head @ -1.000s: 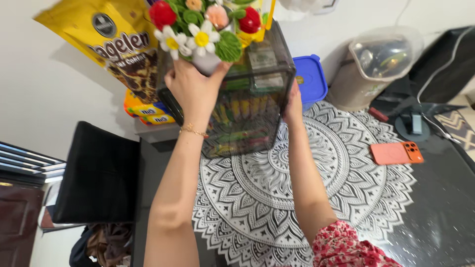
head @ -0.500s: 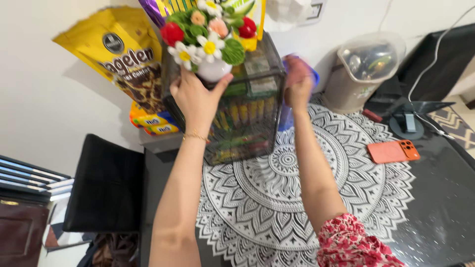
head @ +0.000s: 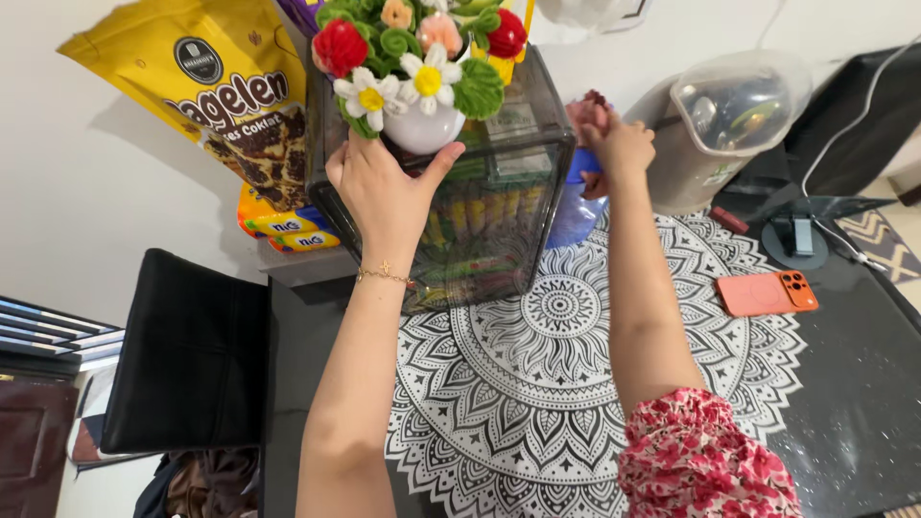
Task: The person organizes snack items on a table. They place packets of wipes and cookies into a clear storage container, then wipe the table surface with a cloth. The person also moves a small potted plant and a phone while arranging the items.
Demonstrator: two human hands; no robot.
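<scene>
Head view: the left hand [head: 387, 197] is raised with its fingers spread and cupped around the underside of a small white pot [head: 422, 129] of crocheted flowers [head: 413, 43]; the pot rests at the front top edge of a smoked transparent storage box [head: 499, 182], and its base is partly covered by the thumb and fingers. The top of the bouquet is cut off by the frame edge. The box stands at the back of the desk [head: 863, 384], on the far edge of a round black-and-white mandala mat [head: 537, 403]; through its dark walls only rows of yellow, green and red packets can be made out, not what they are.

The right hand [head: 619, 146] is lifted beside the box's right wall, fingers closed around something small and reddish [head: 587, 107]; what it is cannot be told. Behind that wrist a blue-lidded container [head: 576, 192] shows only in slivers. A large yellow snack bag [head: 225, 101] leans against the wall to the left, with smaller yellow packets [head: 283, 225] half hidden beneath it. To the right stand a beige container with a clear lid [head: 715, 125], its contents blurred, an orange phone [head: 767, 293] and a phone stand [head: 801, 240]. A black chair [head: 187, 355] sits at lower left.
</scene>
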